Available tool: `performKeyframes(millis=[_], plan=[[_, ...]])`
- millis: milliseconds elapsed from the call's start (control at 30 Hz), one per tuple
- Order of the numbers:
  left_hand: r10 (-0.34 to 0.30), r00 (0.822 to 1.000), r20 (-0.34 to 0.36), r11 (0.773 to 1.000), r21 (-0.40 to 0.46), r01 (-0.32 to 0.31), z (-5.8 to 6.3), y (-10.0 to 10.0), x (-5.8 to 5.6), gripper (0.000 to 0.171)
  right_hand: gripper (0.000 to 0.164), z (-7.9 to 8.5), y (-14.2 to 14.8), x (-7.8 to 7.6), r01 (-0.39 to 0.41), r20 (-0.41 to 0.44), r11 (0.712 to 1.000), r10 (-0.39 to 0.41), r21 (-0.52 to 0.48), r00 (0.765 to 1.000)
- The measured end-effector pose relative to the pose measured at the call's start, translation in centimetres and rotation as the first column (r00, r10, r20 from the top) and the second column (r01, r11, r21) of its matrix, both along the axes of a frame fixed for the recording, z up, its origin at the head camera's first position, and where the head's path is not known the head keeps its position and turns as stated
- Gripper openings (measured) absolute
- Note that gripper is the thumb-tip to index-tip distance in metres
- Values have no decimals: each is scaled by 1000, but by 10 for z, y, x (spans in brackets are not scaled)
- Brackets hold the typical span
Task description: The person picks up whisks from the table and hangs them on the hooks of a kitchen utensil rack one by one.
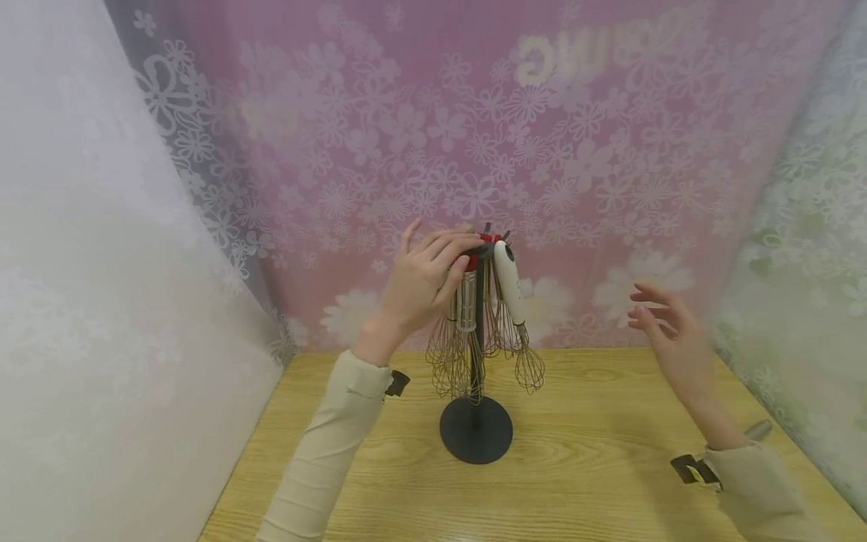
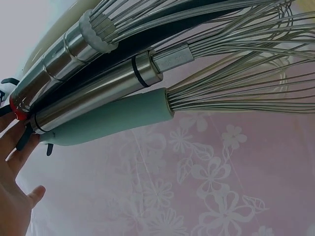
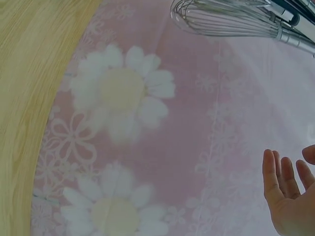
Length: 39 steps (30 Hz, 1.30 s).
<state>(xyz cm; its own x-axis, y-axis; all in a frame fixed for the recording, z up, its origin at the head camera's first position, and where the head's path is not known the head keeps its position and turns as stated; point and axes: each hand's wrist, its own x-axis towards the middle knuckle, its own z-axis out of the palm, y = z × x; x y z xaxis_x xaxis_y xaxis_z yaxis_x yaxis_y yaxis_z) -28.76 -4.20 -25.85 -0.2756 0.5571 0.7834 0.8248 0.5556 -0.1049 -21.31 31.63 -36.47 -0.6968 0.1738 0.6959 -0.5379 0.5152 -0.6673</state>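
A black whisk stand [image 1: 476, 433] stands upright on the table, with several whisks hanging round its top. My left hand [image 1: 421, 282] is at the top of the stand, its fingers reaching over the hooks. In the left wrist view, those fingertips touch the top ends of a shiny metal-handled whisk [image 2: 61, 54] with a red end and a brushed steel whisk [image 2: 101, 93]. Beside them hangs a green-handled whisk [image 2: 113, 120]. A white-handled whisk [image 1: 509, 282] hangs on the right side. Apart from the stand, my right hand [image 1: 680, 354] hovers at the right with loosely bent fingers, holding nothing.
The wood-grain table [image 1: 569, 489] runs back to a pink flowered curtain [image 1: 420, 165]. Pale sheets, one at the left [image 1: 101, 301] and one at the right [image 1: 813, 301], close in the sides.
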Motion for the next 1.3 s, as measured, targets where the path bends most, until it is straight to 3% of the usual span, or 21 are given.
performKeyframes(millis=[333, 633, 800, 1033, 1300], plan=[[10, 1000, -9, 1000, -16, -11, 0, -1, 0, 29, 40, -16, 27, 1, 76, 63, 996, -73, -36, 995], [21, 1000, -14, 1000, -6, -21, -2, -1, -1, 29, 40, -30, 51, 0, 123, 40, 991, -120, -60, 992], [33, 999, -20, 999, 1, -33, -2, 0, -1, 29, 39, -37, 65, 3, 139, 71, 986, -133, -88, 989], [48, 998, -29, 999, 4, -48, -1, 1, 2, 29, 38, -47, 83, 8, 232, 135, 961, -212, -149, 968], [53, 997, -51, 999, 10, -52, 0, 2, 4, 28, 37, -61, 107, 16, 309, 208, 943, -280, -123, 937]])
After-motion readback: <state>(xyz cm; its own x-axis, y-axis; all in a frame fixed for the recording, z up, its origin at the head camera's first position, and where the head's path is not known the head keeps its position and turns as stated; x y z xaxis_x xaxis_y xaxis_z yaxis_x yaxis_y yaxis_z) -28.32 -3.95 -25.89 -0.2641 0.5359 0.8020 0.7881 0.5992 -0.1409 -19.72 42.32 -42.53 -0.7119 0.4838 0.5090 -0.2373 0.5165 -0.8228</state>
